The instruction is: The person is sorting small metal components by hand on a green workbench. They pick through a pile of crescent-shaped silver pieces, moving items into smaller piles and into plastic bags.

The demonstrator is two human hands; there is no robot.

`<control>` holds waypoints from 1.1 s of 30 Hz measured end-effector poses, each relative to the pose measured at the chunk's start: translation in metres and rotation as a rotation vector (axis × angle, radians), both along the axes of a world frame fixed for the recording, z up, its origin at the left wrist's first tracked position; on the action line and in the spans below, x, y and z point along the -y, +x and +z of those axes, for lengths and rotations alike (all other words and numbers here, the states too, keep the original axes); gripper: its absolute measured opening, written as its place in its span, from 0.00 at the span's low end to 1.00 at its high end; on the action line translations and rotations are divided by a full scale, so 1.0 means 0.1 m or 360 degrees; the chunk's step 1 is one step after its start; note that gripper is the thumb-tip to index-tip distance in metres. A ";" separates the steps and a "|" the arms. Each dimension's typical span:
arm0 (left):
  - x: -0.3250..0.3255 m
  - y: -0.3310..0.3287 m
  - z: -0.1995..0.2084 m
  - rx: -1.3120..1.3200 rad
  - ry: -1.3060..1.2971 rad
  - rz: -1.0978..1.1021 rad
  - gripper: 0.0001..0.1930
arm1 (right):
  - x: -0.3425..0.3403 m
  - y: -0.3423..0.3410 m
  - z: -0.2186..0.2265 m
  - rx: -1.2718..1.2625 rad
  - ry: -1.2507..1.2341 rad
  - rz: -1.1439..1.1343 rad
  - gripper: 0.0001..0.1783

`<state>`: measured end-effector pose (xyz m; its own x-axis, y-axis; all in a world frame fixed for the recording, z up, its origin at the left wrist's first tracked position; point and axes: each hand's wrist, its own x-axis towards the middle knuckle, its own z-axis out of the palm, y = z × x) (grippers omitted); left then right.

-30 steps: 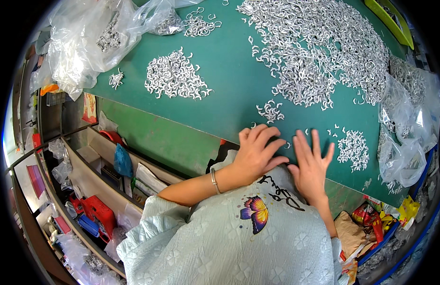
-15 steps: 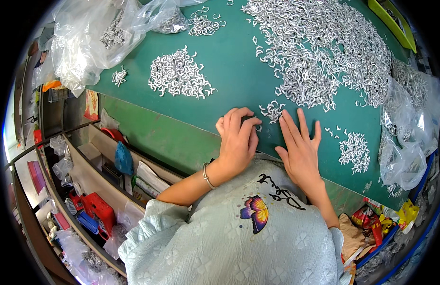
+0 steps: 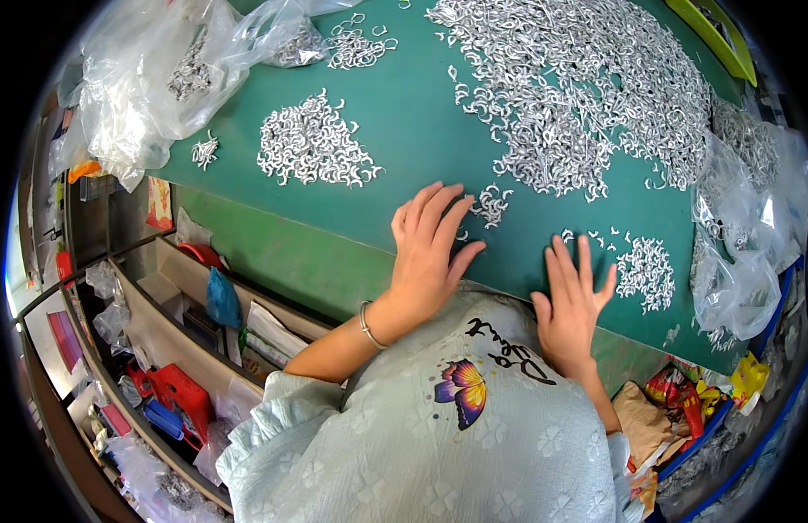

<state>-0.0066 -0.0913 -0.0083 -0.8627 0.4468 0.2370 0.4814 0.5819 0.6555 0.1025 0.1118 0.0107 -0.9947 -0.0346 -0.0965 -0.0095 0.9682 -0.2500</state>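
Small silvery curved metal pieces lie in heaps on a green tabletop (image 3: 404,131). My left hand (image 3: 430,235) has its fingers spread over the table, beside a small cluster of pieces (image 3: 490,206); a loose piece lies near its fingertips. My right hand (image 3: 571,301) rests flat with fingers apart. By its fingertips sits a single curved piece (image 3: 568,236), and just right of it is a small heap (image 3: 645,275). Farther off are a large heap (image 3: 587,96) at the right and a medium heap (image 3: 312,144) at the left.
Clear plastic bags with metal pieces stand at the far left (image 3: 129,87) and right (image 3: 744,261) of the table. A yellow-green tray (image 3: 716,39) is at the far right. Below the left edge is a shelf (image 3: 151,322) with a red container (image 3: 179,392). Wrappers (image 3: 674,392) fill a box at lower right.
My right hand has moved right and nearer, away from the small cluster towards the heap on the right. The fingers of my left hand have uncurled and spread. The view has shifted slightly.
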 end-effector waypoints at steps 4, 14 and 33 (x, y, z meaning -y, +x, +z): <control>-0.13 -0.08 0.02 0.0024 -0.0097 -0.0187 0.25 | 0.15 -0.16 0.02 -0.0143 -0.0288 0.0187 0.35; -0.11 -0.06 -0.01 -0.0064 0.0105 -0.0119 0.14 | -0.10 -0.03 -0.01 -0.0170 -0.0280 -0.0143 0.32; -0.30 0.07 0.01 -0.0122 -0.0084 -0.0261 0.15 | 0.01 0.00 0.06 0.0042 0.0001 -0.0039 0.32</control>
<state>0.0005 -0.0618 -0.0075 -0.7575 0.5936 0.2716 0.6199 0.5239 0.5841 0.1025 0.1108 0.0166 -0.9924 -0.0105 -0.1230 0.0207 0.9682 -0.2493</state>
